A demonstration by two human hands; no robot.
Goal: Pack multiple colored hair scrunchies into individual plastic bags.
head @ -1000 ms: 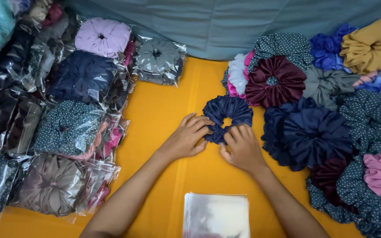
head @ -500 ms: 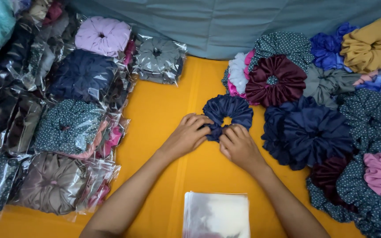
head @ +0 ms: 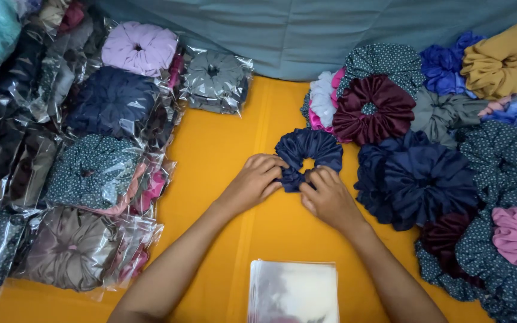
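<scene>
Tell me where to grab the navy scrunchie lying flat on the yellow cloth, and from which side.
Probably best at the far rim of the navy scrunchie, coming from above. It lies flat with its centre hole showing, and that gathered band is bare. The left hand and right hand cover its near edge, and the loose navy pile crowds its right side.

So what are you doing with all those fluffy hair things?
A person's two bare hands, the left hand and the right hand, pinch the near edge of a navy scrunchie lying on the orange table. A stack of clear plastic bags sits just below the hands. On the right is a heap of loose scrunchies in many colours. On the left are bagged scrunchies, already wrapped in shiny plastic.
</scene>
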